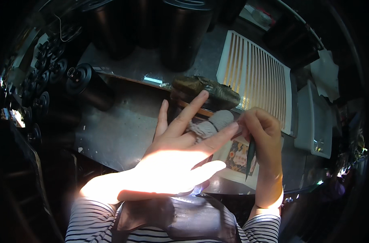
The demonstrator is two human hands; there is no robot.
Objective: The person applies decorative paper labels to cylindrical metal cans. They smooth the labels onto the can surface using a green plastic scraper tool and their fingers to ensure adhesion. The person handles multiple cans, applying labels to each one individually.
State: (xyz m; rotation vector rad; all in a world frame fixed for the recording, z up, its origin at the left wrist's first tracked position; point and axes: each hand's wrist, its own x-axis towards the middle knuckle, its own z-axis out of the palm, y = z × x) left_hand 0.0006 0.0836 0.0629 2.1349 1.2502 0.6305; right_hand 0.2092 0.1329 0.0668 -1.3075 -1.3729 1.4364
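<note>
right hand (265, 125) pinched at the left forefinger's tip, with a dark green tapered tool (250, 158) in its grasp.
holds the left hand (172, 158) open, palm down, fingers fanned, and the right hand closed, thumb and fingertips together; cannot tell whether anything thin sits in the pinch. points the tool downward, over the right side of a patterned card (237, 156). beneath the left fingers, a grey cloth bundle (221, 118); beyond, a dark rough lump (225, 95), overlapped by the middle fingertip, contact unclear. farther off on the dark counter (111, 135), a gold-striped white sheet (257, 77), with a white tray (314, 117) to its right and a black cylinder (89, 85) far left.
</note>
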